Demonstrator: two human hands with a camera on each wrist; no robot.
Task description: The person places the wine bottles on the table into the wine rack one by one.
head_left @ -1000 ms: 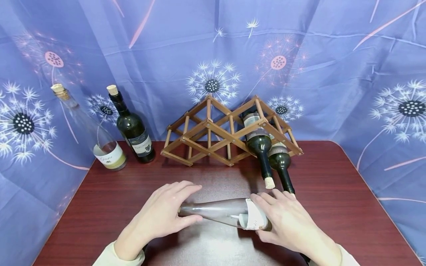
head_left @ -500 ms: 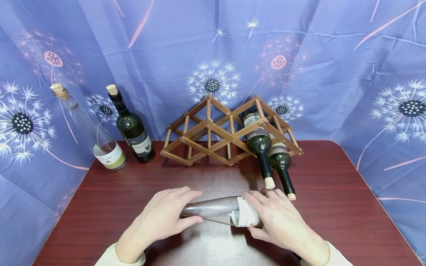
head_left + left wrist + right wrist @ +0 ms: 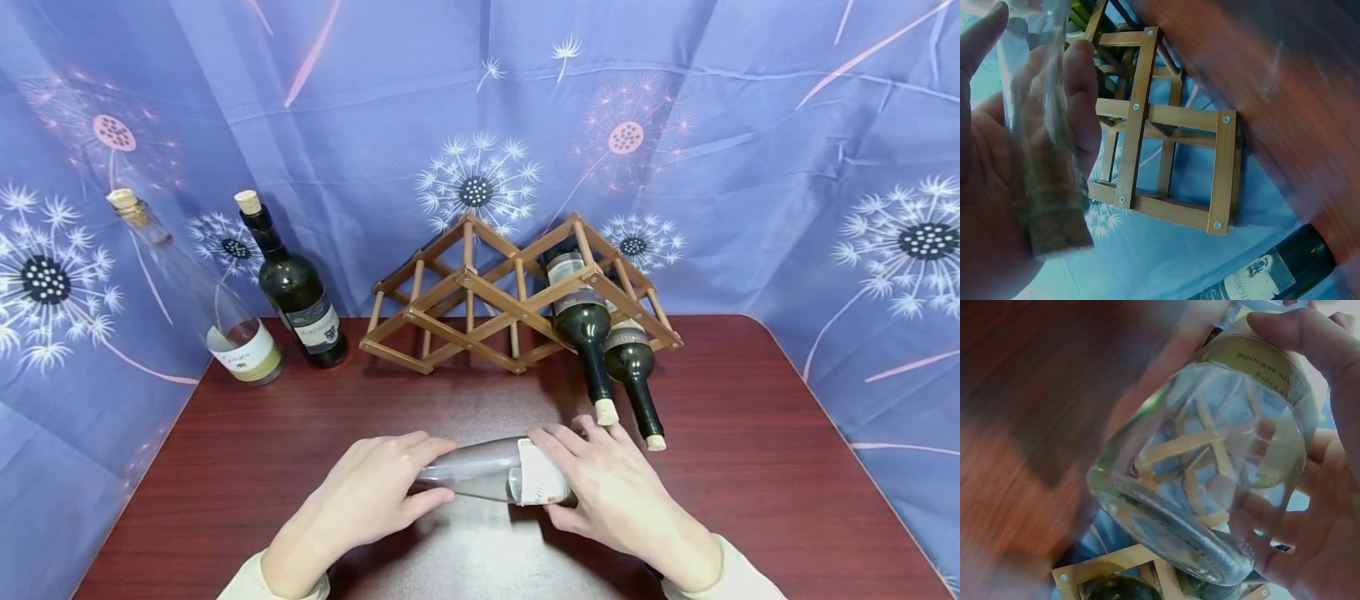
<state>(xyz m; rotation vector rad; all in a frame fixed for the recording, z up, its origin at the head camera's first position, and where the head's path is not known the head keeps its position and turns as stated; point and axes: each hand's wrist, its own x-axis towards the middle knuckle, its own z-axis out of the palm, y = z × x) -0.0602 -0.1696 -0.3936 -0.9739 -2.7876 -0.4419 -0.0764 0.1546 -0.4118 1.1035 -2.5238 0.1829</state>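
Note:
A clear glass wine bottle (image 3: pixel 480 473) lies sideways between both hands, above the front of the table. Its neck sits in the curve of my left hand (image 3: pixel 375 492), thumb on one side and fingers on the other. The left wrist view shows the bottle's cork (image 3: pixel 1062 234) by the palm. My right hand (image 3: pixel 611 496) grips the bottle's lower body over the white label (image 3: pixel 540 473), fingers on the far side and thumb on the near. In the right wrist view the thick glass base (image 3: pixel 1172 531) sticks out past this hand.
A wooden wine rack (image 3: pixel 468 279) stands at the back, holding two dark corked bottles, one of them a green bottle (image 3: pixel 583 325), necks forward. At the back left stand a clear bottle (image 3: pixel 243 350) and a dark bottle (image 3: pixel 303 308). A blue patterned cloth (image 3: pixel 360 125) hangs behind the table.
The right hand and the clear bottle have moved left, so the neck reaches deeper into the left hand. The lower racked bottle's cork has come into view. The left hand has barely moved.

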